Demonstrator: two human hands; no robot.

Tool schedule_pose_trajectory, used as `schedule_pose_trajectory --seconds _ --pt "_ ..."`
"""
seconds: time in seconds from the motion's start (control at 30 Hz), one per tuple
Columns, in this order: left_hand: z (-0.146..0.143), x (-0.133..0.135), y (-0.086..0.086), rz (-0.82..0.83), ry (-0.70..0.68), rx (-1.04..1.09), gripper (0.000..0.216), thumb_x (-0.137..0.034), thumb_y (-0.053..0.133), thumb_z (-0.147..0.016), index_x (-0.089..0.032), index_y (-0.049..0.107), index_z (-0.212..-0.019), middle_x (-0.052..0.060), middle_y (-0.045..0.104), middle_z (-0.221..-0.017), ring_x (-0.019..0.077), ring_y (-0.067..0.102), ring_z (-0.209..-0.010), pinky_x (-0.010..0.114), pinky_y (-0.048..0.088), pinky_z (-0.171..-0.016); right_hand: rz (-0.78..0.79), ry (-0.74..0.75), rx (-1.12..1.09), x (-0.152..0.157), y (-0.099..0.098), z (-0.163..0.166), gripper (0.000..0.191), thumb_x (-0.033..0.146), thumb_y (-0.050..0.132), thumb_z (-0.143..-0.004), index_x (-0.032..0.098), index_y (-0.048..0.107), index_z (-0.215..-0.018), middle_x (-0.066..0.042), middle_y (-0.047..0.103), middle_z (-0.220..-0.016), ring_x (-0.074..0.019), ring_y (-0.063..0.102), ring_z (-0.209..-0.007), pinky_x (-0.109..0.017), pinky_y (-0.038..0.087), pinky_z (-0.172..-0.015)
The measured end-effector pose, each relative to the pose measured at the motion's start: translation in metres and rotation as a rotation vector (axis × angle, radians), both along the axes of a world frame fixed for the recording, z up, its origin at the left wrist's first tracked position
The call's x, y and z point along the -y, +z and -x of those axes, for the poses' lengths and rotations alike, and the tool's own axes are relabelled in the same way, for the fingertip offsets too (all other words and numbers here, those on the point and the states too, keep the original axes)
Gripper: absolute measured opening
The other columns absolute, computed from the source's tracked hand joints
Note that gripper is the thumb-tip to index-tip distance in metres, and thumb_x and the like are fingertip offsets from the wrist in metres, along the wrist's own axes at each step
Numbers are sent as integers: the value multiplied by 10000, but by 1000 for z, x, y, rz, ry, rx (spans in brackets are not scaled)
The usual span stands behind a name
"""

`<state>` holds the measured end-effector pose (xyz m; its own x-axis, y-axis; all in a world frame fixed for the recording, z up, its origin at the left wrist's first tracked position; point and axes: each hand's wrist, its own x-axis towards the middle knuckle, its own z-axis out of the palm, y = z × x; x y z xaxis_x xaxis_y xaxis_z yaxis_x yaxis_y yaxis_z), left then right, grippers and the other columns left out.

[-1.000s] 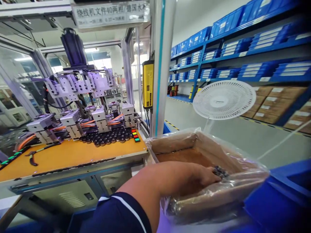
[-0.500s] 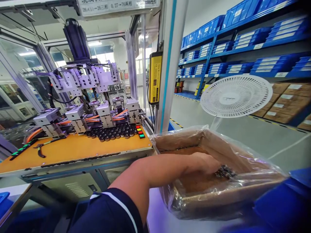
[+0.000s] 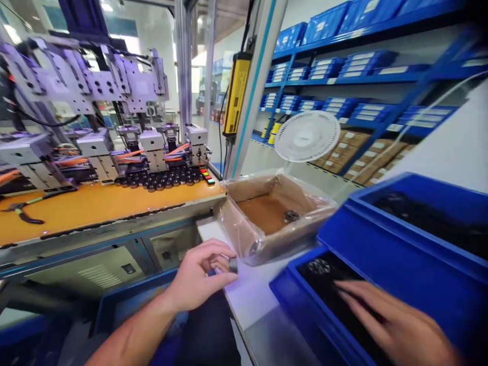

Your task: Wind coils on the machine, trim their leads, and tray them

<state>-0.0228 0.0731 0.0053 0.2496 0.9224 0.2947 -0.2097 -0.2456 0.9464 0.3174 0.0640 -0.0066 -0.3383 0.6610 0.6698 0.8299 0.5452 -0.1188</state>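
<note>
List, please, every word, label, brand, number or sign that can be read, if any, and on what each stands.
No text can be read.
Yellow unit: printing too blurred.
White fan: centre mark too small.
Shelved blue bins: labels too blurred.
Blue shelf beam: tag too small.
Cardboard boxes: labels too small.

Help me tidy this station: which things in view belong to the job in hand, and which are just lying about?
Likely in use:
small grey part, in the left hand
near blue bin, at the right hand
probably the plastic-lined carton

Apparently aside:
pliers
white fan
shelved blue bins
</note>
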Motion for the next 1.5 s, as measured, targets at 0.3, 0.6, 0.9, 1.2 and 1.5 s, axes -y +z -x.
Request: schedule_pose_trajectory --seconds 0.3,0.6,0.9,1.2,1.5 --pt "12 57 6 19 -56 94 276 -92 793 -705 -207 756 -953 76 664 -1057 102 648 -744 244 548 -732 171 326 -270 39 59 121 73 125 579 -907 175 630 -895 -33 627 -798 -132 612 -691 -222 513 -597" --pt "4 72 5 19 -39 23 328 -57 817 -658 -194 773 -952 80 745 -996 90 654 -740 151 524 -669 161 503 -325 74 31 146 50 98 614 -898 146 599 -894 -42 635 -791 -122 627 -711 -212 529 -622" --pt "-7 70 -8 170 -137 91 389 -70 824 -667 -246 769 -1010 28 779 -886 101 703 -780 167 553 -762 140 520 -349 67 25 150 90 73 578 -900 157 601 -879 -40 652 -782 -121 624 -732 -219 537 -662" --pt "-9 72 -5 271 -136 189 361 -37 822 -646 -198 777 -965 42 791 -845 97 718 -727 151 562 -712 8 462 -267 66 27 145 106 90 580 -900 137 603 -992 -64 670 -858 -146 658 -785 -246 568 -685" --pt "-11 74 -6 327 -250 323 375 -22 805 -663 -197 767 -993 33 796 -849 114 735 -753 174 583 -721 8 487 -175 67 35 139 128 143 589 -928 92 623 -1040 -115 655 -934 -162 658 -882 -251 587 -756"
